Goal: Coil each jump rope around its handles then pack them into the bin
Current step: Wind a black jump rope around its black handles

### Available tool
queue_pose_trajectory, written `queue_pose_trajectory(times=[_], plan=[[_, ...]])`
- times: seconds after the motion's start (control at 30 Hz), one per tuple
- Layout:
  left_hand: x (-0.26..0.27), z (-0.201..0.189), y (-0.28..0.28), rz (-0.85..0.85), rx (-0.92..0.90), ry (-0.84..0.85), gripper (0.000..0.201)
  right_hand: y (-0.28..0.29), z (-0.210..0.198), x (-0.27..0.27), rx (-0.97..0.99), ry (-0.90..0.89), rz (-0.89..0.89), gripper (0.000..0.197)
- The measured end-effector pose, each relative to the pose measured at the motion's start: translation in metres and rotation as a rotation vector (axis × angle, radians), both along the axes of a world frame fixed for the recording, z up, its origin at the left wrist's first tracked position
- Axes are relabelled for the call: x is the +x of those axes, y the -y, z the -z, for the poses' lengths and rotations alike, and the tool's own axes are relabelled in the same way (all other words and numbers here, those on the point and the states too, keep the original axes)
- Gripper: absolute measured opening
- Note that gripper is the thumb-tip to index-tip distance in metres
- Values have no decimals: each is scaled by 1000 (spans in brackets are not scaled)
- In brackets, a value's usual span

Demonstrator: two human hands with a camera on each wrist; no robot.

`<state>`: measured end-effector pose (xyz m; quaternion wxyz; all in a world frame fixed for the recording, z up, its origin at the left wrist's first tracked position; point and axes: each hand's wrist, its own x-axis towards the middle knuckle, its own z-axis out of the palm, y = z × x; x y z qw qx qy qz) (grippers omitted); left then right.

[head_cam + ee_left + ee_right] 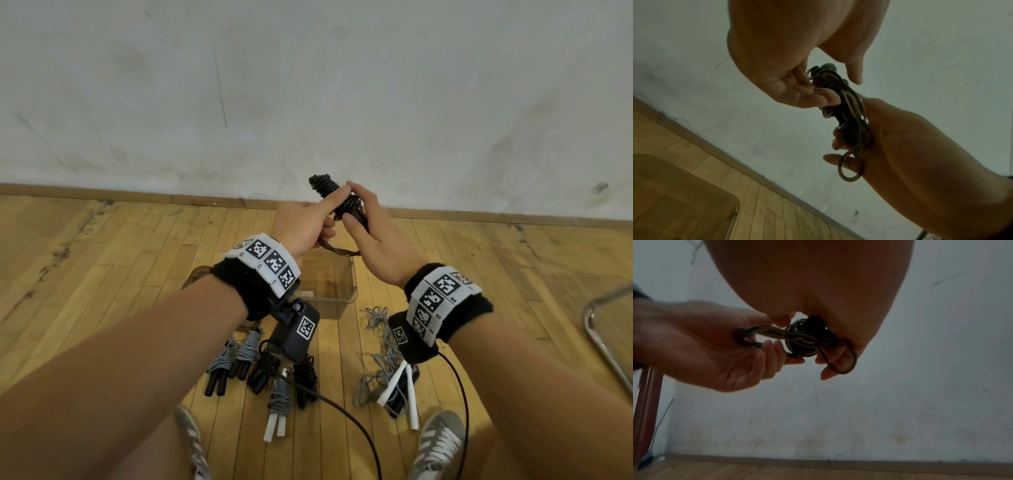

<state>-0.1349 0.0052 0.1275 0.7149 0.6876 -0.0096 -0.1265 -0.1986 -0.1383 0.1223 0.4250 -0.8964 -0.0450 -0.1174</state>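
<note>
No brand or readable writing showed anywhere; only black-and-white square marker tags [432, 299] ringed both wrists. The right hand [371, 236] had its fingers [833, 359] curled round the black jump rope [337, 198], which was wound tightly about its handles and held in the air in front of the wall [308, 85]. The left hand [305, 224] pinched a loose loop [748, 337] of that same rope, its forefinger laid across the coil. Straight below the fingers stood the clear bin [352, 284] on the wooden floor [120, 246], its rim free on the far and right sides. Nearer the person than the fingers, several coiled ropes [239, 356] lay left of an uncoiled grey rope [376, 346] with white handles. Far right of the fingers a metal frame [603, 335] edged into view.
</note>
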Motion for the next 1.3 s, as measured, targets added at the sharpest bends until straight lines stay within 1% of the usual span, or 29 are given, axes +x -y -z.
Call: queue_pose_trajectory(times=[0.1,0.17,0.23,0.27,0.3,0.37,0.43,0.57,0.6,0.67,0.73,0.8,0.87,0.9,1.0,1.07,1.1,1.13,1.3], plan=[[3,0,-3,3,18,21,50,1,-6,-4,161,-11,-29,52],[2,-3,-4,43,12,37,45,4,-9,-4,326,-26,11,58],[1,-6,-4,88,4,44,43,6,-13,-4,500,-105,43,63],[0,-6,-3,104,6,46,43,6,-14,-4,540,-134,34,59],[-1,-5,-3,117,12,45,43,6,-14,-5,516,-137,21,53],[-2,-4,-3,133,24,33,43,7,-13,-5,365,-104,20,47],[-3,-2,-3,135,15,25,40,9,-9,-4,240,-56,47,51],[-6,-2,-2,52,7,54,31,11,-4,-3,111,45,123,62],[-6,-2,-2,56,7,56,30,10,-4,-4,114,56,133,62],[-5,-2,-3,75,8,53,29,8,-7,-7,187,52,129,61],[-5,-3,-3,86,31,65,38,4,-9,-10,227,46,115,59],[-6,-1,-1,85,67,96,50,2,-8,-10,198,51,96,59],[-7,1,0,66,82,124,54,0,-7,-8,210,39,62,59],[-6,1,0,63,79,126,53,0,-7,-8,241,26,42,59],[-7,-1,-1,109,55,115,39,-1,-10,-8,417,-50,12,58],[-8,-2,-1,146,36,117,37,-2,-14,-8,605,-157,27,47],[-9,-2,0,150,31,118,37,-3,-15,-8,677,-193,37,41],[-9,-1,0,152,28,116,37,-3,-16,-8,705,-207,48,38],[-8,-1,0,149,-10,67,35,2,-9,-3,538,-135,51,34]])
